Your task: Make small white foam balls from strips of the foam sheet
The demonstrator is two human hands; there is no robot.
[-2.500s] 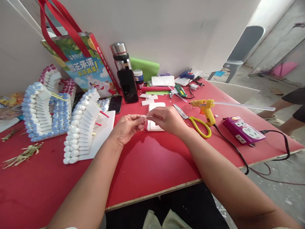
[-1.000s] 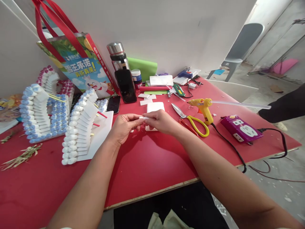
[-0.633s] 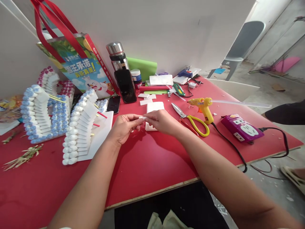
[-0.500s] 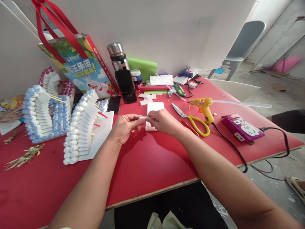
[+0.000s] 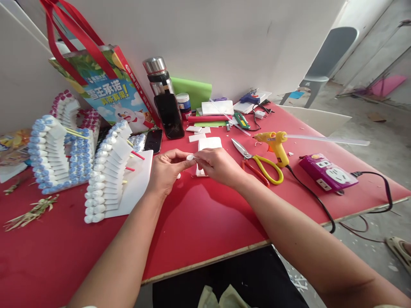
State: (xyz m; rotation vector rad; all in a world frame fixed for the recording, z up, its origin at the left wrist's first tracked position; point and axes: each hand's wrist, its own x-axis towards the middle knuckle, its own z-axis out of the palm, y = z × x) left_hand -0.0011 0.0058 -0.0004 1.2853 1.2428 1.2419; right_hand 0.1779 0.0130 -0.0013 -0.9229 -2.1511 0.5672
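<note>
- Where the red tabletop (image 5: 205,222) spreads far to the left of the white stack (image 5: 209,143), a loose bundle of dried stalks (image 5: 30,212) lies on it.
- Left of the stack and well apart from it, a blue-and-white craft piece (image 5: 43,156) stands in rows of rounded tips; a printed shopping bag (image 5: 112,92) with red handles rises behind, by the pale wall (image 5: 237,47).
- Less far left of the stack, a white craft piece (image 5: 101,179) fans upward on a flat white board (image 5: 139,182).
- Behind the stack and to its left, a steel flask (image 5: 155,66) stands upright, a black phone (image 5: 169,115) propped before it.
- Just left of the stack, the left hand (image 5: 163,169) pinches a small white piece (image 5: 190,158) between thumb and forefinger, above the tabletop.
- Partly covering the stack, the right hand (image 5: 221,167) has its thumb and fingers pressed together on that piece's right end.
- Right of the stack lie yellow-handled scissors (image 5: 266,169), then a yellow glue gun (image 5: 276,147), then a purple power strip (image 5: 327,171).
- Far right of the stack, past the table, a gray chair (image 5: 335,51) stands on white-flecked gray floor (image 5: 366,252); a sandalled foot (image 5: 398,250) shows.
</note>
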